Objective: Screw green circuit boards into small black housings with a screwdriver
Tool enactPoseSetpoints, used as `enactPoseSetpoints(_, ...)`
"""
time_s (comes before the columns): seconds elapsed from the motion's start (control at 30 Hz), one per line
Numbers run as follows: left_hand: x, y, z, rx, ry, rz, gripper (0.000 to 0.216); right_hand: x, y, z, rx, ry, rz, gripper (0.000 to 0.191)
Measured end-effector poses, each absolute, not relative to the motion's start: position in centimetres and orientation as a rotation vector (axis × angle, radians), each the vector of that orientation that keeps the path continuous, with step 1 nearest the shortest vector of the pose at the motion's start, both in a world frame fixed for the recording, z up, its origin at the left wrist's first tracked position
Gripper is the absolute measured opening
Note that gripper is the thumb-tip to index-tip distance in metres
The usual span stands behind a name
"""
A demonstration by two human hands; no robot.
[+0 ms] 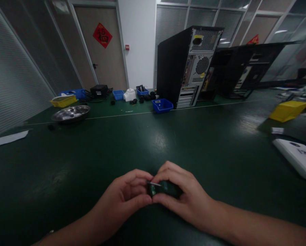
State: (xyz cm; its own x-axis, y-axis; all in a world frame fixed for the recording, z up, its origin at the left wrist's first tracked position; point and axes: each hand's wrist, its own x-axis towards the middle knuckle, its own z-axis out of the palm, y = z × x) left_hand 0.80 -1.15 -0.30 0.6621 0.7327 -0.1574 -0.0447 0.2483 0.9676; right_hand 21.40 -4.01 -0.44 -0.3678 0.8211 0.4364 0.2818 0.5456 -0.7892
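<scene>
My left hand (124,198) and my right hand (186,194) meet low in the middle of the view, just above the dark green table (153,143). Between their fingertips sits a small green circuit board (159,188) with a thin metal edge. Both hands pinch it, the left from the left end and the right curled over its right side. Most of the board is hidden by my fingers.
A black computer tower (186,65) stands at the back, an open black case (245,68) to its right. A blue bin (162,105), a steel bowl (70,113), a yellow tray (63,100), a yellow bin (287,111) and a white device (296,157) lie around.
</scene>
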Motion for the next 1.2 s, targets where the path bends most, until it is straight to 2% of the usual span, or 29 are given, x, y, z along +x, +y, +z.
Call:
enactPoseSetpoints(0.07,0.9,-1.0,-0.1,1.16,0.656,0.597,0.023,21.4,-4.1,-0.4,-0.893,-1.927,0.779,0.014)
enactPoseSetpoints(0.23,0.9,-0.7,-0.3,1.131,0.706,0.564,0.032,21.3,-4.2,-0.5,-0.89,-1.987,0.793,0.019)
enactPoseSetpoints(0.67,0.5,-0.6,-1.2,1.228,0.765,0.549,0.027,21.2,-4.2,-0.9,-0.946,-2.096,0.753,0.019)
enactPoseSetpoints(0.83,0.3,-0.2,-0.5,1.221,0.742,0.608,0.025,21.4,-4.3,-0.6,-0.907,-2.082,0.745,0.028)
enactPoseSetpoints(0.93,-0.6,1.2,0.9,1.123,0.83,0.751,0.023,21.7,-4.2,-0.3,-0.908,-2.032,0.746,0.031)
enactPoseSetpoints(1.03,-2.7,4.3,2.0,0.946,0.998,1.057,0.022,22.1,-4.1,-0.2,-0.921,-2.022,0.751,0.028)
enactPoseSetpoints(1.2,-8.9,9.8,2.5,0.737,1.134,1.523,0.043,22.4,-3.8,-0.3,-0.927,-1.999,0.791,0.025)
